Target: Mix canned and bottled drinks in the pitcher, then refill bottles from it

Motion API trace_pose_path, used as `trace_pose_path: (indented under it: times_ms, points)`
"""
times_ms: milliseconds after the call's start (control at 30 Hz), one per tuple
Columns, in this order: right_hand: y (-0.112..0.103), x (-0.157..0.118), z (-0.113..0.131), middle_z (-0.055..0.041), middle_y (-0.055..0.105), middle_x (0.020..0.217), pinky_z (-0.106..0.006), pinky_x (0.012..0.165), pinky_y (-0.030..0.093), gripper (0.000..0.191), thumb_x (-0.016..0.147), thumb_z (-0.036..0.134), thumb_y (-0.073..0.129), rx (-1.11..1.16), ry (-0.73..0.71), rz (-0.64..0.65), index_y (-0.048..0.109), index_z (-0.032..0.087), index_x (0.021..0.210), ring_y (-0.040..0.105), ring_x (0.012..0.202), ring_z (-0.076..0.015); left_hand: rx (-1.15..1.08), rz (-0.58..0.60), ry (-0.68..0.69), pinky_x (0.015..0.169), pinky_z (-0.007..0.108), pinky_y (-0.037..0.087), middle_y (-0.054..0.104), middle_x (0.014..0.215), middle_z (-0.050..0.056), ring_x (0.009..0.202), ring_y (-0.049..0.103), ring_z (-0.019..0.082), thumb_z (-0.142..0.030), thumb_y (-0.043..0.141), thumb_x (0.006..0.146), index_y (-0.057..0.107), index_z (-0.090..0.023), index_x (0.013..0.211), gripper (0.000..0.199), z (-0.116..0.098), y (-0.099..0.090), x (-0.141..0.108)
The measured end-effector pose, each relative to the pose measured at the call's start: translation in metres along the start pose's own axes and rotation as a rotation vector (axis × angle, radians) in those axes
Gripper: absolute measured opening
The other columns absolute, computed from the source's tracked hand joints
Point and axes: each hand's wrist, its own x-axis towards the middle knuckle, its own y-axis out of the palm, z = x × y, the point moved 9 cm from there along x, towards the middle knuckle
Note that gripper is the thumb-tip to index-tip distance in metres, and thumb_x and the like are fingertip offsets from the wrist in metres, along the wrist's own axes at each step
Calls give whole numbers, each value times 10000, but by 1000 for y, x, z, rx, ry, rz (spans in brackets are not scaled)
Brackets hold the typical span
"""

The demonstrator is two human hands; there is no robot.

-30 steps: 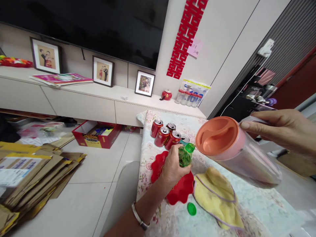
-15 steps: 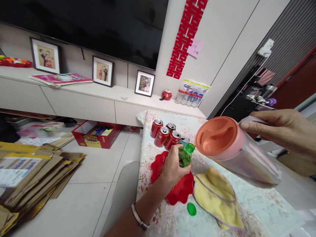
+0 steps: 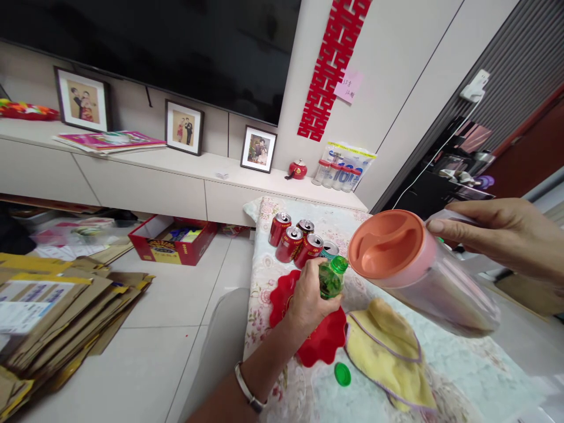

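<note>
My left hand (image 3: 308, 291) is wrapped round a green plastic bottle (image 3: 331, 281), uncapped, held over a red scalloped tray (image 3: 319, 343). In my right hand (image 3: 506, 232) is the handle of a clear pitcher (image 3: 453, 294) with an orange lid (image 3: 388, 244). The pitcher is tipped, its lid end close to the bottle's mouth, with some dark liquid low in its body. Whether anything flows between them I cannot tell. A green bottle cap (image 3: 342, 374) lies on the table near a crumpled yellow cloth (image 3: 388, 352).
Several red drink cans (image 3: 289, 244) stand behind the bottle on the flowered tablecloth (image 3: 259, 294). Beyond is a white TV cabinet (image 3: 167, 182) with picture frames and red-lidded jars (image 3: 337, 176). Flattened cardboard (image 3: 79, 317) and a red box (image 3: 171, 247) sit on the floor.
The pitcher's lid end has dropped very slightly. My left hand and the bottle look the same as before.
</note>
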Motion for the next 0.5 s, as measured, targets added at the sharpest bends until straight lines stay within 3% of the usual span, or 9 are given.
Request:
trace_pose_path:
  times_ms: [267,500]
  points:
    - [4,-5,-12,-48,605,673,-307,564,395,690,610,887,717,67,8,-13,731,198,649,509,659,-193,4,7,-15,925,426,548,675,1168,97,1111,680,310,-187,770,701,481,-232,1273,642,-2,-1,0]
    - [13,-11,-51,-9,501,647,-278,542,356,649,648,823,760,165,52,-62,681,179,641,442,629,-154,6,10,-14,920,424,549,674,1170,92,1109,681,300,-166,780,705,471,-241,1266,645,-3,-1,-1]
